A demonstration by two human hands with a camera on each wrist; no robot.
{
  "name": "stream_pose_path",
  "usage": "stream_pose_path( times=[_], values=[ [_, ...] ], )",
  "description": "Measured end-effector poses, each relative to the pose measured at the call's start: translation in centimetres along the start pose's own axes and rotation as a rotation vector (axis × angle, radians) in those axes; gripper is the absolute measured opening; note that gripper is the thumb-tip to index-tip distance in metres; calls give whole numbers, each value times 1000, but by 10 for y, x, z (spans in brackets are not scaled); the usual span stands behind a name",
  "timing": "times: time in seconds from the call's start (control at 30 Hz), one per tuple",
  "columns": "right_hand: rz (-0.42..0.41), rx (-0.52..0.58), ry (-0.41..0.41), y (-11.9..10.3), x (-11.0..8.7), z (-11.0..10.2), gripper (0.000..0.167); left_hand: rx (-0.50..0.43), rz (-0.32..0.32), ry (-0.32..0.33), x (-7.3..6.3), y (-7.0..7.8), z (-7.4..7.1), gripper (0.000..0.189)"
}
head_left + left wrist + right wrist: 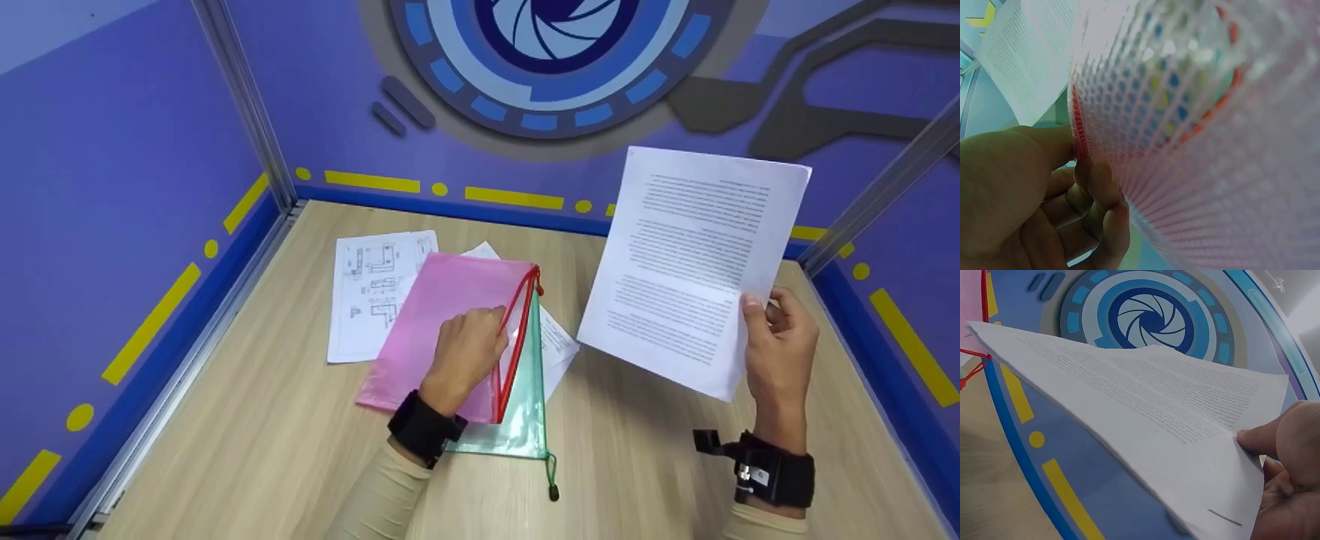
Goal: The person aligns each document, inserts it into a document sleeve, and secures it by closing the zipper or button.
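My left hand (469,349) pinches the red-zippered edge of a pink mesh zipper pouch (420,322). The pouch's mouth gapes toward the right, and in the left wrist view its ribbed mesh (1224,185) fills much of the frame, with thumb and fingers at the zipper tape. My right hand (784,345) grips a stapled set of printed sheets (690,262) by its lower right edge, thumb on the front. It is held up above the table, right of the pouch. A staple (1224,517) shows near one corner in the right wrist view.
Under the pink pouch lies a green zipper pouch (529,431) with a dark-tipped pull cord. A sheet of technical drawings (360,300) is at the left, and another printed sheet (555,345) pokes out behind the pouches. Blue printed walls (330,142) enclose the wooden table (247,420).
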State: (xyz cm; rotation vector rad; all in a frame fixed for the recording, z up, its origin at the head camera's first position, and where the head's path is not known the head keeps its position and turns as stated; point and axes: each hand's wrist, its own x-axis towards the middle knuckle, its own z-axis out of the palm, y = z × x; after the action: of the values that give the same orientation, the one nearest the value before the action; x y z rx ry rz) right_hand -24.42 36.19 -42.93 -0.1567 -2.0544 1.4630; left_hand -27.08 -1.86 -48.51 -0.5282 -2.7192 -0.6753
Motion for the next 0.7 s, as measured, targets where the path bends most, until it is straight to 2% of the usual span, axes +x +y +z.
stream_pose_path(
  times=[0.33, 0.5, 0.7],
  values=[
    [36, 203, 3, 1, 1, -3, 26, 5, -4, -2, 1, 0, 1, 7],
    [40, 240, 9, 2, 1, -5, 27, -10, -7, 3, 1, 0, 1, 6],
    [30, 286, 12, 1, -1, -3, 27, 14, 1, 27, -2, -2, -2, 8]
  ],
)
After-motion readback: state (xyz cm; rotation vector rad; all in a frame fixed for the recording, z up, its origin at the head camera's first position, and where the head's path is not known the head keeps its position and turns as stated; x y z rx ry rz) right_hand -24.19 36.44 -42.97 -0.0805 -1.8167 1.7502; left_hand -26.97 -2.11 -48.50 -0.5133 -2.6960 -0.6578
